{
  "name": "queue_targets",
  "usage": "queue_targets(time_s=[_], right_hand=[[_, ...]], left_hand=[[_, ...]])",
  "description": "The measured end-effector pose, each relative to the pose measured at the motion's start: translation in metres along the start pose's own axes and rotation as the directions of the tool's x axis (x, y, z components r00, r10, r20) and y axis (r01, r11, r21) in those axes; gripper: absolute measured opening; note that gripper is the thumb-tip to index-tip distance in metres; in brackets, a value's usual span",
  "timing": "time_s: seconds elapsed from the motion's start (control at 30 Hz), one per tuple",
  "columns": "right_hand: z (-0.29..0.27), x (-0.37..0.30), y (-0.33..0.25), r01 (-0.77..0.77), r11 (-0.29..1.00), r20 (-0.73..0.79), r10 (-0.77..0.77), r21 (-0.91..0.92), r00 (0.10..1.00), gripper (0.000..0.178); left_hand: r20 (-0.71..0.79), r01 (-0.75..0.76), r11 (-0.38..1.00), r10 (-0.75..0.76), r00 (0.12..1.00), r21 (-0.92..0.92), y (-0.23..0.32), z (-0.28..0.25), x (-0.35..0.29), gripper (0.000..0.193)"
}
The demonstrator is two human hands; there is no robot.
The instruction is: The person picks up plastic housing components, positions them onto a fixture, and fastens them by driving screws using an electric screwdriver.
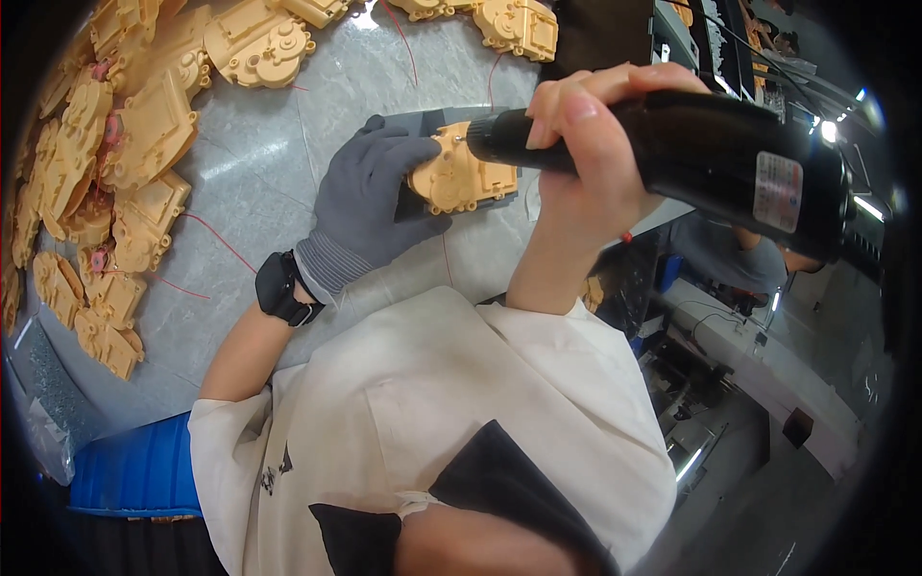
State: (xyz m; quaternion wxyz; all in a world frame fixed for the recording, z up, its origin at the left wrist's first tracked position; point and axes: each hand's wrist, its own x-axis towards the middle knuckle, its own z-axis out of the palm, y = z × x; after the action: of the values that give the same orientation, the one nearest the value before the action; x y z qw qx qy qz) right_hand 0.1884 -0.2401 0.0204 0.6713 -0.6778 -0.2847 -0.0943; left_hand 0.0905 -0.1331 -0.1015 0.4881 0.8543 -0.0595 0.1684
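My left hand (365,192), in a grey knit glove, grips the left side of a yellow plastic gear housing (463,180), its fingers over the upper edge and its thumb below. The housing lies on a dark grey block (415,122) on the table. My bare right hand (600,144) is wrapped round a black electric screwdriver (715,144), which is held tilted with its thick body toward the right. The screwdriver's nose is over the top of the housing, where a small metallic spot shows at its end. I cannot tell whether the bit touches a screw.
Many yellow housings (144,144) are heaped along the left and far sides of the grey table (250,163), some with red wires. Another yellow housing (516,29) lies at the far edge. A blue bin (139,466) stands at lower left. Another person (730,252) is at the right.
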Motion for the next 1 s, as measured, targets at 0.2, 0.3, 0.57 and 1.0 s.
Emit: queue_targets(time_s=[0.2, 0.3, 0.57, 1.0], right_hand=[[0.005, 0.004, -0.001, -0.089, 0.995, -0.045, 0.091, 0.042, 0.995, 0.035], [0.006, 0.001, -0.002, -0.062, 0.995, -0.018, 0.06, -0.081, 0.998, 0.035], [-0.004, -0.008, 0.0, -0.023, 0.997, -0.089, 0.016, -0.078, 0.996, 0.038], [-0.057, -0.093, 0.009, -0.127, 0.992, -0.426, 0.116, 0.003, 0.897, 0.043]], left_hand=[[0.019, -0.017, 1.0, 0.017, 1.0, 0.002, -0.002, -0.003, 0.005, 0.066], [0.021, -0.007, 1.0, 0.007, 1.0, -0.014, -0.002, -0.003, 0.007, 0.066], [0.047, -0.023, 1.0, 0.024, 0.999, -0.02, 0.006, -0.002, 0.015, 0.067], [0.293, 0.48, 0.799, -0.391, 0.873, -0.363, 0.006, -0.069, 0.024, 0.058]])
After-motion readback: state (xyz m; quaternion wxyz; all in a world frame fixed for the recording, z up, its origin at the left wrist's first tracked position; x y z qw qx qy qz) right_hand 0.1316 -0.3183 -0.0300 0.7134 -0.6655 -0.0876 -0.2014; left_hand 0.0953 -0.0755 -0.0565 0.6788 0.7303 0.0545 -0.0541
